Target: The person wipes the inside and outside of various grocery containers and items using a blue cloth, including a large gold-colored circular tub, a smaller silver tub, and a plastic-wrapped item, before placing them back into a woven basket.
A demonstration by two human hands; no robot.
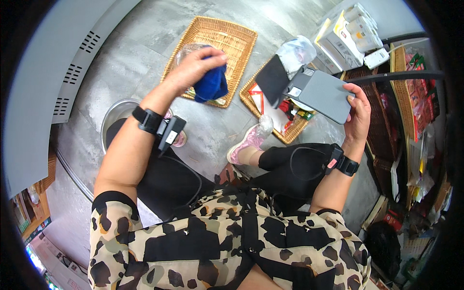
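My left hand (194,69) grips a dark blue cloth (212,85), which hangs bunched below the fingers. It is above a rectangular wicker basket (232,40) on the floor, and clear plastic wrapping (185,50) shows behind the hand. In my right hand (357,112) is a flat grey hinged device (322,94), pinched at its right edge between thumb and fingers. A black panel (272,78) appears joined to its left side, tilted at an angle. The device is over a second wicker basket (290,137) that holds papers, packets and a clear plastic bag (297,54).
A metal basin (105,123) stands by my left leg. Beyond the second basket are a white carton (337,40), wrapped rolls (360,29) and a white power strip (377,58). Shelving with packets (417,94) lines the right, and a grey cabinet (40,72) the left.
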